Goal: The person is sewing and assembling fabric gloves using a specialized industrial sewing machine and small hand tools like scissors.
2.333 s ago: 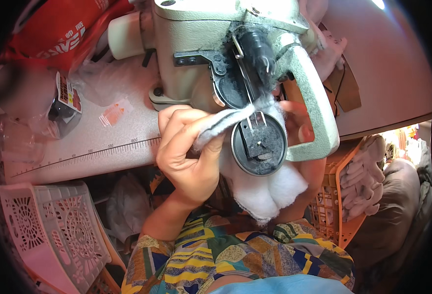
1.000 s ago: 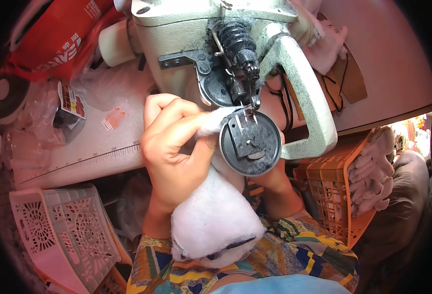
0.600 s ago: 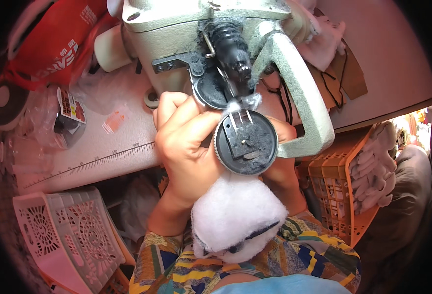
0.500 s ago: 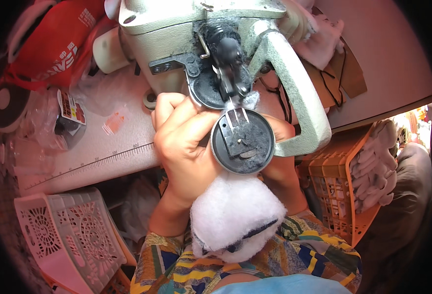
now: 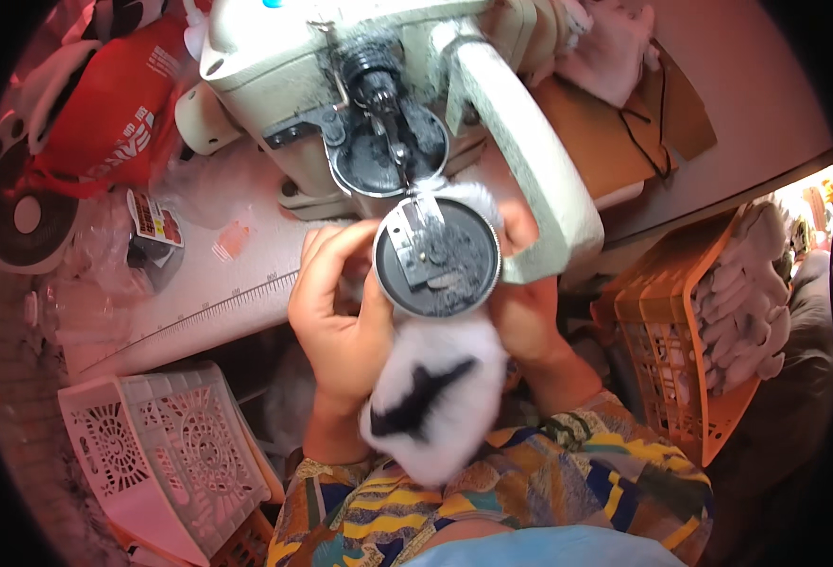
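A pale green industrial sewing machine [image 5: 520, 161] stands on the table, with a round dark metal disc [image 5: 438, 257] below its needle head. A fluffy white fabric piece with a black mark [image 5: 432, 402] hangs from under the disc toward my chest. My left hand [image 5: 336, 312] grips the fabric at the disc's left side, fingers curled. My right hand [image 5: 528, 312] holds the fabric at the disc's right, partly hidden behind the disc and the machine arm.
A pink table top with a printed ruler [image 5: 199, 312] lies to the left. A red bag [image 5: 104, 104] sits at the back left. A white plastic crate [image 5: 161, 454] stands lower left. An orange crate [image 5: 681, 359] holds white fluffy pieces [image 5: 742, 302] on the right.
The fluffy piece has been turned and fed under the disc; a black mark now faces up. Both hands stay on it, shifted slightly. The view has moved down a little.
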`<action>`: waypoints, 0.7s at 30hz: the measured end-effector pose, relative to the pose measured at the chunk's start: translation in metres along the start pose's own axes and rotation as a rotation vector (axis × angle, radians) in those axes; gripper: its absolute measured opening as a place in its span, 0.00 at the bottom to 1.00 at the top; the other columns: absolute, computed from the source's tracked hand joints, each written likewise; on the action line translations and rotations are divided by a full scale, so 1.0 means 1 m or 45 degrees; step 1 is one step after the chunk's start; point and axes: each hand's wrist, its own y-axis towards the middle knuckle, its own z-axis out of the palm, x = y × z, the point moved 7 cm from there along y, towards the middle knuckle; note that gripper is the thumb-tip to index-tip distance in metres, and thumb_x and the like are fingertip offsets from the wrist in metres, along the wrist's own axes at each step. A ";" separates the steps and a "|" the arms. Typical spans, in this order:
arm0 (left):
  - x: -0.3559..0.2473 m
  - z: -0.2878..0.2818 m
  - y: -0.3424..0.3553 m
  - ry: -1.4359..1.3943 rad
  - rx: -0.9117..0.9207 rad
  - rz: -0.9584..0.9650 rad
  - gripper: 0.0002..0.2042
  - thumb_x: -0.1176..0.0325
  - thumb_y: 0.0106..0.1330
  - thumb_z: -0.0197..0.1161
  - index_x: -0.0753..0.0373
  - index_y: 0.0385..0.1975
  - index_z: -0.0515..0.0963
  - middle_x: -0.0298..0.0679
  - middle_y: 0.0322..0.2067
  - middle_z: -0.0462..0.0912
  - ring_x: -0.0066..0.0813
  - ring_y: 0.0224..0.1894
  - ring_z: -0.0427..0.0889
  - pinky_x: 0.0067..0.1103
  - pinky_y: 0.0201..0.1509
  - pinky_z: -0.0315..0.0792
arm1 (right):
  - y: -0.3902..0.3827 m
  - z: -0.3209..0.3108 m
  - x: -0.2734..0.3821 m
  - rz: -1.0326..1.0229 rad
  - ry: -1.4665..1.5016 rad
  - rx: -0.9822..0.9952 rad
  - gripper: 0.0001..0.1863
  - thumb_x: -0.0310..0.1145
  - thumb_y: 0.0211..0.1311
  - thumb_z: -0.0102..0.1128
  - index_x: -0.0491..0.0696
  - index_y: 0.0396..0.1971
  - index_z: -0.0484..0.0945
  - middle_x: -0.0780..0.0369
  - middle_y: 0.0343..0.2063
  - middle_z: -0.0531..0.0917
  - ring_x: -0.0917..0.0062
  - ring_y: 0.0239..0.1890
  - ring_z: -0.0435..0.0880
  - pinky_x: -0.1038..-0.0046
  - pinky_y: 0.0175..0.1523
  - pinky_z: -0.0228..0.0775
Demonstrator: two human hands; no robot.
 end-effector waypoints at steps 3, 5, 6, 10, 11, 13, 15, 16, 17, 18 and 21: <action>0.003 -0.009 -0.027 0.105 0.150 0.005 0.18 0.69 0.48 0.70 0.70 0.39 0.77 0.41 0.30 0.75 0.33 0.32 0.72 0.24 0.40 0.68 | -0.050 -0.028 -0.042 0.097 -0.539 -0.132 0.12 0.27 0.69 0.46 0.42 0.49 0.73 0.60 0.37 0.80 0.81 0.41 0.76 0.76 0.46 0.67; 0.007 -0.009 -0.044 0.174 0.428 0.096 0.22 0.63 0.45 0.73 0.69 0.39 0.77 0.40 0.31 0.77 0.35 0.33 0.73 0.26 0.41 0.68 | -0.082 -0.055 -0.069 0.278 -0.809 -0.204 0.09 0.30 0.71 0.44 0.43 0.41 0.73 0.62 0.28 0.77 0.84 0.32 0.74 0.76 0.37 0.67; 0.006 -0.001 -0.050 0.267 0.640 0.113 0.29 0.55 0.41 0.75 0.68 0.41 0.77 0.42 0.35 0.77 0.41 0.40 0.73 0.29 0.47 0.66 | -0.079 -0.054 -0.057 0.248 -0.754 -0.222 0.08 0.30 0.71 0.44 0.43 0.39 0.72 0.63 0.25 0.75 0.85 0.29 0.71 0.75 0.34 0.65; 0.023 0.028 -0.088 0.406 1.106 0.104 0.39 0.70 0.34 0.75 0.65 0.54 0.67 0.48 0.54 0.66 0.51 0.55 0.65 0.38 0.59 0.59 | -0.047 -0.035 -0.015 0.211 -0.422 -0.042 0.11 0.36 0.73 0.43 0.44 0.40 0.70 0.64 0.27 0.73 0.85 0.32 0.69 0.79 0.38 0.64; 0.024 0.031 -0.092 0.354 1.060 0.096 0.37 0.73 0.36 0.73 0.64 0.54 0.68 0.48 0.53 0.67 0.51 0.55 0.66 0.37 0.59 0.60 | -0.041 -0.029 -0.005 0.144 -0.374 0.038 0.12 0.38 0.73 0.43 0.44 0.41 0.70 0.64 0.29 0.73 0.85 0.33 0.69 0.80 0.39 0.64; 0.020 0.034 -0.093 0.284 0.917 0.245 0.29 0.77 0.39 0.69 0.65 0.48 0.70 0.48 0.48 0.71 0.50 0.50 0.71 0.35 0.54 0.65 | -0.035 -0.025 0.001 0.128 -0.381 0.111 0.13 0.38 0.74 0.43 0.43 0.43 0.70 0.65 0.32 0.73 0.85 0.36 0.70 0.81 0.43 0.64; 0.033 0.028 -0.098 0.190 0.838 0.189 0.23 0.79 0.41 0.66 0.66 0.42 0.71 0.47 0.43 0.74 0.49 0.45 0.74 0.34 0.50 0.68 | -0.035 -0.022 0.011 0.090 -0.339 0.112 0.14 0.38 0.73 0.43 0.43 0.45 0.70 0.65 0.35 0.73 0.85 0.39 0.70 0.81 0.47 0.63; 0.037 0.027 -0.100 0.142 0.797 0.159 0.20 0.80 0.42 0.64 0.66 0.39 0.72 0.47 0.41 0.75 0.48 0.43 0.75 0.33 0.47 0.69 | -0.036 -0.020 0.018 0.061 -0.294 0.075 0.14 0.39 0.73 0.44 0.43 0.46 0.69 0.65 0.37 0.73 0.84 0.41 0.70 0.81 0.48 0.63; 0.035 0.026 -0.100 0.138 0.703 0.205 0.15 0.81 0.44 0.62 0.67 0.34 0.71 0.46 0.36 0.76 0.45 0.37 0.76 0.31 0.43 0.71 | -0.039 -0.021 0.022 0.031 -0.250 0.037 0.15 0.39 0.73 0.44 0.44 0.48 0.69 0.65 0.38 0.73 0.84 0.42 0.70 0.81 0.50 0.63; 0.037 0.022 -0.101 0.097 0.631 0.118 0.15 0.81 0.44 0.61 0.67 0.34 0.71 0.46 0.36 0.75 0.44 0.37 0.75 0.29 0.44 0.70 | -0.042 -0.025 0.028 -0.046 -0.313 -0.032 0.18 0.37 0.72 0.46 0.42 0.54 0.65 0.63 0.47 0.73 0.82 0.51 0.70 0.76 0.56 0.62; 0.044 0.014 -0.111 -0.037 0.502 -0.045 0.14 0.80 0.53 0.59 0.67 0.40 0.68 0.46 0.37 0.73 0.37 0.37 0.75 0.25 0.44 0.69 | -0.063 -0.033 0.064 -0.389 -0.738 -0.106 0.29 0.43 0.62 0.57 0.39 0.55 0.61 0.54 0.52 0.68 0.70 0.55 0.69 0.66 0.59 0.61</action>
